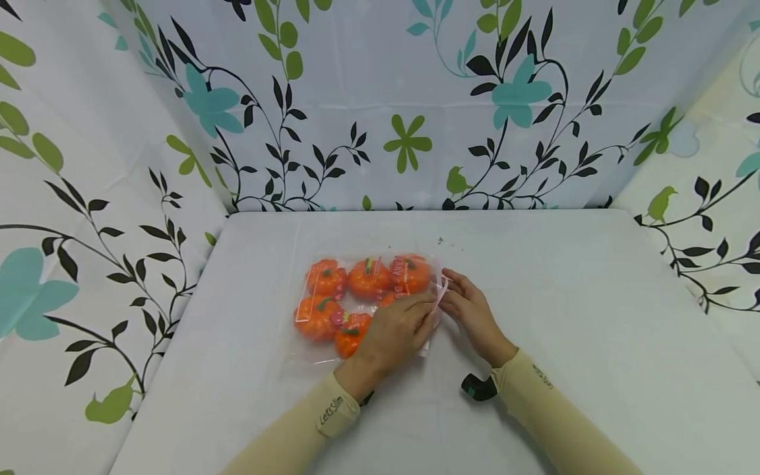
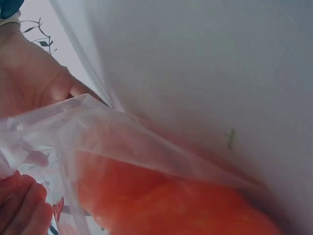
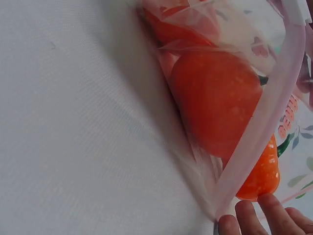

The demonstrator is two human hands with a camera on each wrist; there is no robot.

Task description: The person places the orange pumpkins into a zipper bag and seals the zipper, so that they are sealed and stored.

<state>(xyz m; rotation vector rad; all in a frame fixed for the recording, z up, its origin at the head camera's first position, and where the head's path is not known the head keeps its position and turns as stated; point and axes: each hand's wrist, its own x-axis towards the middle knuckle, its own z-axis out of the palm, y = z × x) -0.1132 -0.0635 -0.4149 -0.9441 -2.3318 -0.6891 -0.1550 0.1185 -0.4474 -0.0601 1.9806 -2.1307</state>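
A clear zip bag (image 1: 309,274) with pink lettering lies on the white table, holding several orange pumpkins (image 1: 317,316) with green stems. A pink zip strip (image 3: 266,112) runs along its right edge, with a white slider (image 3: 296,12) at one end. My left hand (image 1: 396,333) reaches across the bag and grips this strip near its middle; its curled fingers (image 2: 24,205) show in the left wrist view. My right hand (image 1: 475,316) holds the strip's far corner from the right. Fingertips (image 3: 269,208) of this hand show beside a pumpkin; its thumb is hidden.
The white table (image 1: 564,277) carries small dark marks behind the bag. A black device (image 1: 477,388) sits under my right wrist. Leaf-and-flower printed curtains (image 1: 356,99) hang behind the table and at both sides.
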